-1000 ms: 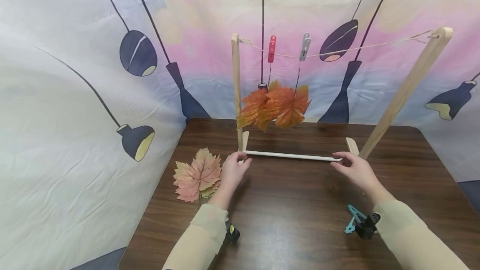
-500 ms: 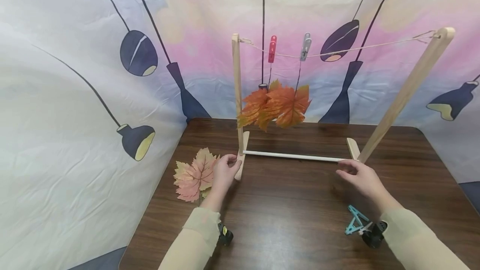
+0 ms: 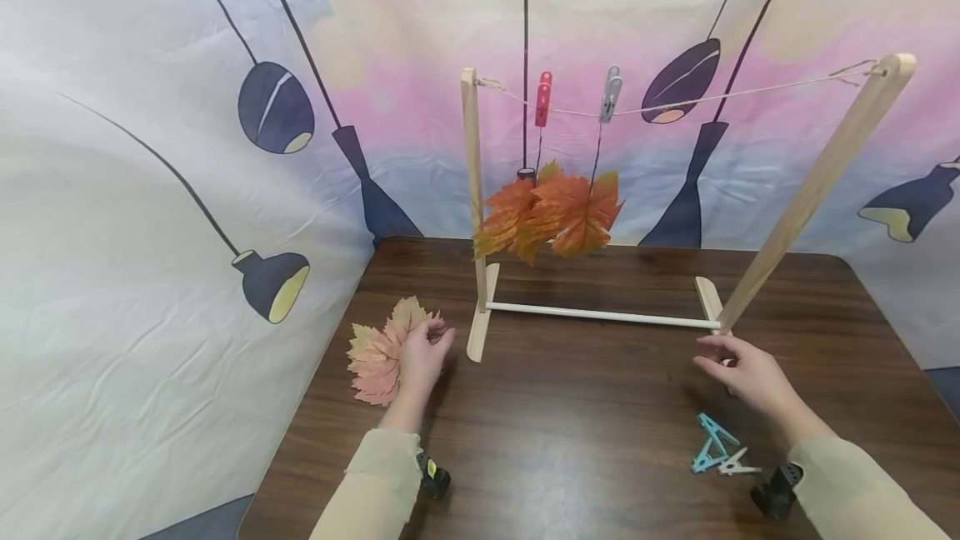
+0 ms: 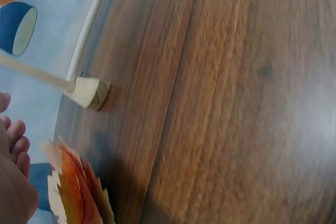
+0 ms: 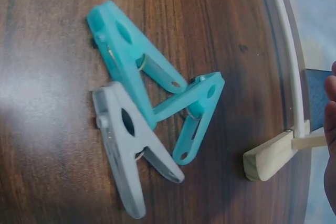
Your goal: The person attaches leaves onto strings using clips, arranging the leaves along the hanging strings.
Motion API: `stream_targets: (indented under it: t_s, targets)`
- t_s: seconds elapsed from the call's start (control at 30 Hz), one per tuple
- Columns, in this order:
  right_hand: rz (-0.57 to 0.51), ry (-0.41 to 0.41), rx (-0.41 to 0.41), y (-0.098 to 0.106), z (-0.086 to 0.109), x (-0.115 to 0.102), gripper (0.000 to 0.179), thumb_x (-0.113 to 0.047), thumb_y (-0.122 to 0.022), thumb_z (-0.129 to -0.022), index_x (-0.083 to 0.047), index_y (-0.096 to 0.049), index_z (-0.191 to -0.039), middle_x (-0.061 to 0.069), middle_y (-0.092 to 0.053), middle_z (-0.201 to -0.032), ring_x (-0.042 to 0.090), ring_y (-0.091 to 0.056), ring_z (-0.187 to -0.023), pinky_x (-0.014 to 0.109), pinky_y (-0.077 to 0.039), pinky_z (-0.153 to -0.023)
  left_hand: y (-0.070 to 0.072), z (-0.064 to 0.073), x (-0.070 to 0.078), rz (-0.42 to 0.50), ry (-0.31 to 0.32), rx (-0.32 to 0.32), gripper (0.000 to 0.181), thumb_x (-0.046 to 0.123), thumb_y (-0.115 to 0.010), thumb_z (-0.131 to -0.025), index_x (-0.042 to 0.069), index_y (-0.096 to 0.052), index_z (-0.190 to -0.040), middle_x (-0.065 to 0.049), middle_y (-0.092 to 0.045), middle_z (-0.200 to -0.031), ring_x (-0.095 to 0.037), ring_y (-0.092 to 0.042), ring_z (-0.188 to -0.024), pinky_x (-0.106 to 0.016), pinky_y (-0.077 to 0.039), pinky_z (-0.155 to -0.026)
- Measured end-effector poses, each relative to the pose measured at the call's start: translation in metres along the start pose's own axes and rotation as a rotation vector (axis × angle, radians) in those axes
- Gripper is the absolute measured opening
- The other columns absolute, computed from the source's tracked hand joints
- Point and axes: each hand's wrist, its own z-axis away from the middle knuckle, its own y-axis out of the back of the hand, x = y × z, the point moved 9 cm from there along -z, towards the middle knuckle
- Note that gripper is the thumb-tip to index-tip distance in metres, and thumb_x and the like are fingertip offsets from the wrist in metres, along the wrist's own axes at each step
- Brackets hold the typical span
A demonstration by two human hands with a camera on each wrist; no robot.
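Observation:
My left hand (image 3: 422, 361) is over the right part of a stack of pinkish-yellow artificial maple leaves (image 3: 373, 367), fingers loosely bent and partly hiding it. In the left wrist view the leaves' (image 4: 79, 192) jagged edges stand just beside the hand. My right hand (image 3: 750, 373) hovers with relaxed fingers close to the right foot of a wooden rack, holding nothing visible. A white rod (image 3: 600, 315) joins the rack's left post (image 3: 473, 182) and right post (image 3: 813, 198). Two teal clothespins (image 5: 123, 51) and a grey clothespin (image 5: 128, 135) lie nearer me.
Between the post tops runs a string (image 3: 675, 106). A red clothespin (image 3: 543, 98) and a grey-blue clothespin (image 3: 611, 94) on it hold orange leaves (image 3: 579, 215) by their stems. The brown table (image 3: 570, 423) ends at a painted cloth backdrop (image 3: 435, 15).
Both hands have left the white rod. The left hand moved left and down onto the leaf stack; the right moved right and toward me. The rack stays in place.

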Motion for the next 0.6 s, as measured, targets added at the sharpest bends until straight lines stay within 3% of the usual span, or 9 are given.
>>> stream_targets:
  t_s: [0.13,0.27,0.6]
  targets:
    - [0.041,0.011,0.010,-0.001,0.002,0.002,0.040,-0.030,-0.066,-0.088,0.000,-0.061,-0.115,0.007,-0.062,-0.089,0.020,-0.056,-0.078,0.030,-0.047,-0.058,0.006,0.003,-0.010,0.034,0.040,-0.015,0.022,0.008,-0.068,-0.084,-0.005,-0.064,-0.102,-0.018,-0.066,-0.096,-0.029,-0.063,-0.090,-0.041,-0.051,-0.078]
    - [0.066,0.021,0.015,-0.003,0.005,0.002,0.038,-0.028,-0.067,-0.088,0.000,-0.062,-0.113,0.005,-0.063,-0.087,0.022,-0.057,-0.082,0.036,-0.045,-0.066,0.018,0.007,-0.022,-0.004,0.070,0.009,0.024,0.009,-0.068,-0.084,-0.005,-0.064,-0.104,-0.018,-0.067,-0.098,-0.030,-0.063,-0.092,-0.043,-0.049,-0.081]
    - [0.106,-0.003,0.005,-0.010,0.015,0.015,0.037,-0.030,-0.067,-0.087,-0.001,-0.064,-0.111,0.002,-0.063,-0.085,0.020,-0.057,-0.079,0.037,-0.045,-0.066,0.046,0.019,-0.054,-0.070,0.127,0.070,0.024,0.011,-0.067,-0.085,-0.006,-0.063,-0.102,-0.019,-0.066,-0.097,-0.033,-0.063,-0.091,-0.044,-0.049,-0.081]
